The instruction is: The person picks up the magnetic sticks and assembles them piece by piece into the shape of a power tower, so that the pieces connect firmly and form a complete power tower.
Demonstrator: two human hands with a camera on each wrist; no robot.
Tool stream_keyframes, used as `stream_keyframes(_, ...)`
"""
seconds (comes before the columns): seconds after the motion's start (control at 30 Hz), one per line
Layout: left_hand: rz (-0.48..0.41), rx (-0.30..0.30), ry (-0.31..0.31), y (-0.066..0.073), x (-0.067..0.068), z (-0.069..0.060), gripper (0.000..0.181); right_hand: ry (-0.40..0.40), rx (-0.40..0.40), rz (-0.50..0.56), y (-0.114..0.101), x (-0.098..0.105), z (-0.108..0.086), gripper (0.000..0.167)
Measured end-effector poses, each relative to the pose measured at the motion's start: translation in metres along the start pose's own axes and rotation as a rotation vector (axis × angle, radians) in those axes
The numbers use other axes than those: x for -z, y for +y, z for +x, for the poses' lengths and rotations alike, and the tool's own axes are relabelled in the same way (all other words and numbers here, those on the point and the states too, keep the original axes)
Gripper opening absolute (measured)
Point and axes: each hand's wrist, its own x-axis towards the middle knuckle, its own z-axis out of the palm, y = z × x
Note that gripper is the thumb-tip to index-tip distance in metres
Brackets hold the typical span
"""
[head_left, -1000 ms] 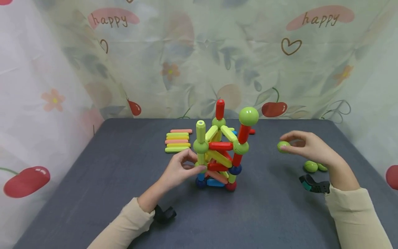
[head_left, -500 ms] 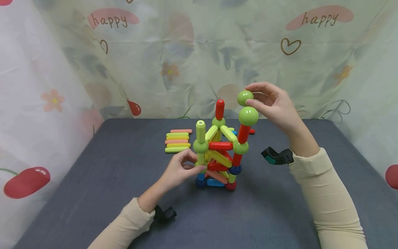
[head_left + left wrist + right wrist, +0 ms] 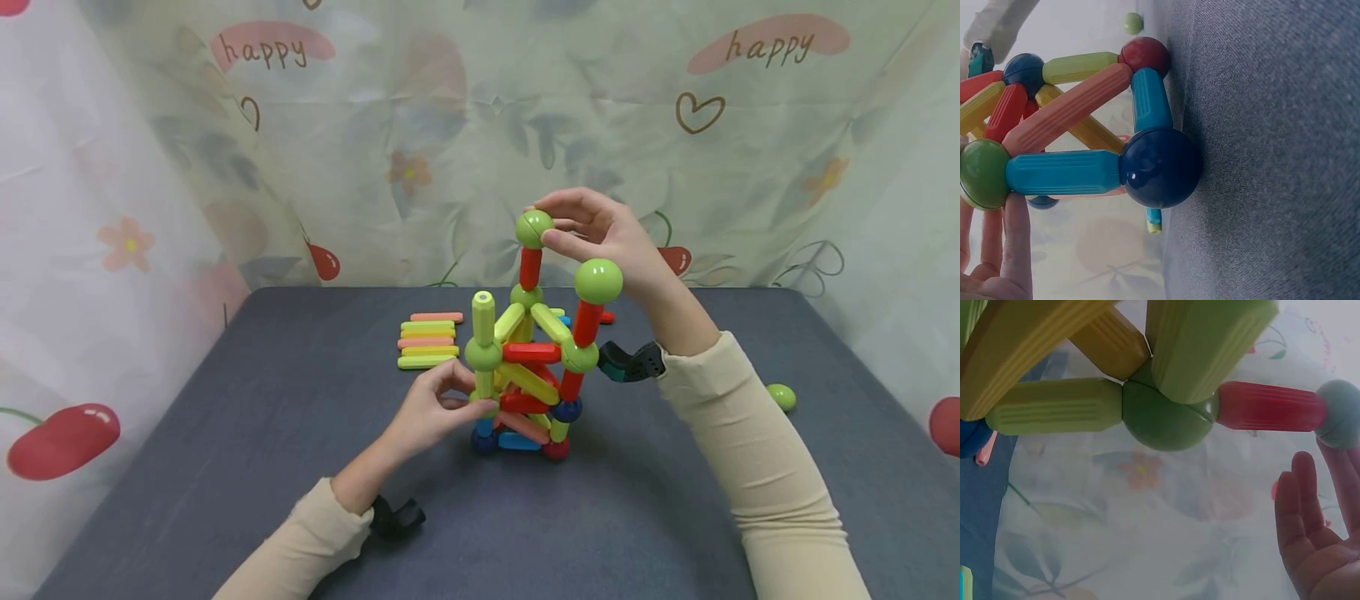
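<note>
A tower of magnetic rods and balls [image 3: 531, 352] stands in the middle of the table in the head view. My left hand [image 3: 433, 406] grips a green ball [image 3: 984, 174] low on its left front corner. At the back, my right hand [image 3: 603, 237] pinches another green ball [image 3: 535, 229] between thumb and fingers. That ball sits against the upper end of an upright red rod [image 3: 1269, 406]. On the right front post, a larger green ball [image 3: 598, 282] caps a red rod. The left front post ends in a bare yellow-green rod [image 3: 483, 317].
Several pink, yellow and green rods [image 3: 427, 343] lie in a row behind the left hand. A loose green ball [image 3: 781, 397] rests at the right, partly behind the sleeve. More rods lie behind the tower, among them a red one [image 3: 607, 317]. A patterned curtain [image 3: 480, 150] hangs behind the table.
My right hand has carried the green ball from the right side up, over and leftward onto the back red rod. The left hand has kept its hold at the tower.
</note>
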Motion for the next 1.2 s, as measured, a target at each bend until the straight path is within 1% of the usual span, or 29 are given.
stream_keyframes(0.03, 0.001, 0.002, 0.001, 0.0, 0.0, 0.0, 0.02, -0.007, -0.015, 0.005, 0.0, 0.0, 0.0, 0.028)
stream_keyframes(0.2, 0.008, 0.013, 0.008, 0.0, 0.0, 0.001, 0.02, -0.034, -0.035, 0.024, 0.001, 0.005, -0.003, 0.03)
stream_keyframes(0.3, 0.009, 0.015, 0.01, -0.001, 0.0, 0.001, 0.02, -0.014, -0.062, -0.008, 0.002, 0.015, -0.01, 0.03)
stream_keyframes(0.37, 0.007, 0.016, 0.01, 0.0, -0.001, 0.001, 0.02, 0.022, -0.109, -0.056, 0.003, 0.023, -0.018, 0.03)
stream_keyframes(0.43, 0.006, 0.017, 0.01, 0.0, -0.001, 0.001, 0.02, 0.052, -0.172, -0.139, 0.005, 0.034, -0.029, 0.029)
stream_keyframes(0.53, 0.004, 0.017, 0.013, 0.001, -0.001, 0.001, 0.02, 0.075, -0.26, -0.292, 0.013, 0.052, -0.047, 0.03)
stream_keyframes(0.67, 0.005, 0.017, 0.014, 0.001, -0.001, 0.001, 0.02, 0.106, -0.395, -0.473, 0.029, 0.078, -0.074, 0.038)
stream_keyframes(0.73, 0.004, 0.018, 0.013, 0.001, -0.001, 0.001, 0.02, 0.099, -0.471, -0.55, 0.038, 0.093, -0.09, 0.043)
stream_keyframes(0.8, 0.003, 0.017, 0.011, 0.0, -0.001, 0.001, 0.02, 0.075, -0.55, -0.623, 0.045, 0.108, -0.106, 0.047)
stream_keyframes(0.93, 0.004, 0.02, 0.013, 0.001, -0.001, 0.001, 0.021, -0.006, -0.65, -0.7, 0.061, 0.137, -0.137, 0.049)
stream_keyframes(1.07, 0.005, 0.025, 0.014, 0.001, -0.001, 0.0, 0.021, -0.101, -0.738, -0.708, 0.071, 0.156, -0.161, 0.047)
stream_keyframes(1.2, 0.001, 0.023, 0.013, 0.001, -0.001, 0.0, 0.02, -0.188, -0.798, -0.697, 0.077, 0.164, -0.177, 0.048)
